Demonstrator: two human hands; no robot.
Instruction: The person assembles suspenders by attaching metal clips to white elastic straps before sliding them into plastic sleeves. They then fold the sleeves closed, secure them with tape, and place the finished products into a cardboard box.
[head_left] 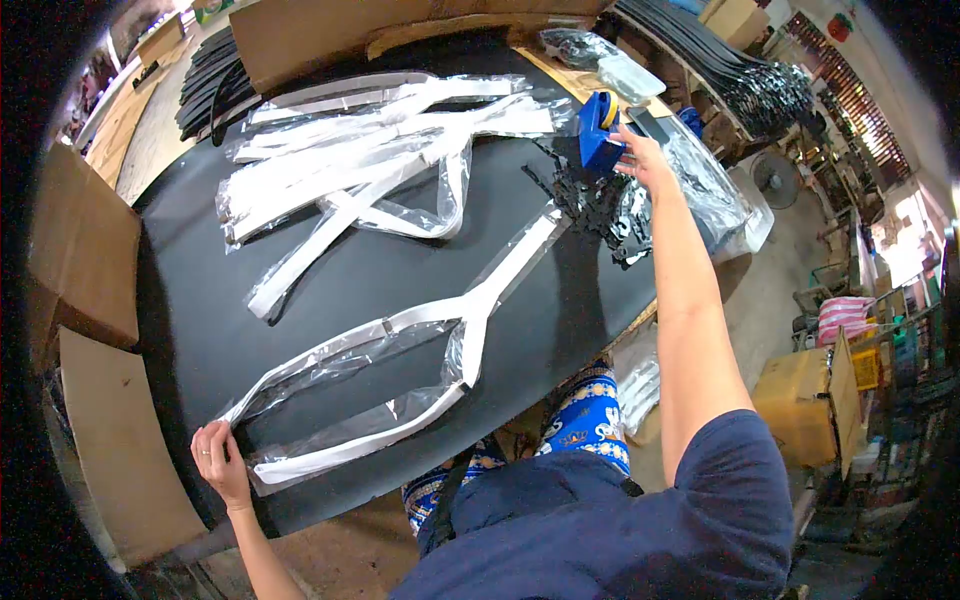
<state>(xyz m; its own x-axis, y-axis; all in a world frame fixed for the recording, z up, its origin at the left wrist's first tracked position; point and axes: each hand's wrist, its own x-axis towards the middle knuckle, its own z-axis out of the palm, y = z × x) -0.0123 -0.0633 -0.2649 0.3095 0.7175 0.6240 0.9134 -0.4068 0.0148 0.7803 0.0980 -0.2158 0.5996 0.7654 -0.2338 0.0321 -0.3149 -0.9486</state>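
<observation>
My left hand (219,462) pinches the end of a clear plastic sleeve around a white Y-shaped strap (405,320), at the table's near left. That strap's two long arms spread toward me and its single tail points away to the upper right. At the far right, my right hand (640,158) has its fingers closed against the side of a blue tape dispenser (600,135) with a yellow roll core. Its fingertips are partly hidden, so any piece of tape there cannot be made out. A heap of small black pieces (600,205) lies just below the dispenser.
More white straps in clear sleeves (330,170) are piled across the back of the black table (540,330). Cardboard pieces (120,440) border its left side. Clear plastic bags (700,180) lie along the right edge. Beyond are a fan (775,180) and a carton (800,405).
</observation>
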